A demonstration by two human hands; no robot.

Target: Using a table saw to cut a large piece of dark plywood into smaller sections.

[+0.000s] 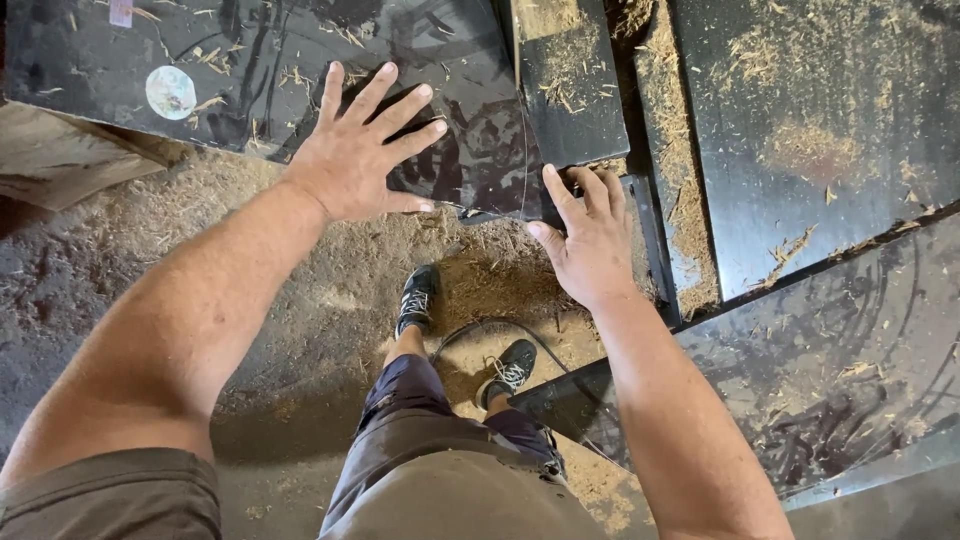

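While pressing a glossy black panel dusted with sawdust: left hand flat, fingers splayed; right hand gripping its cut edge.

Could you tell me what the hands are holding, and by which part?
Left hand lies flat on the black panel; right hand grips its near edge.
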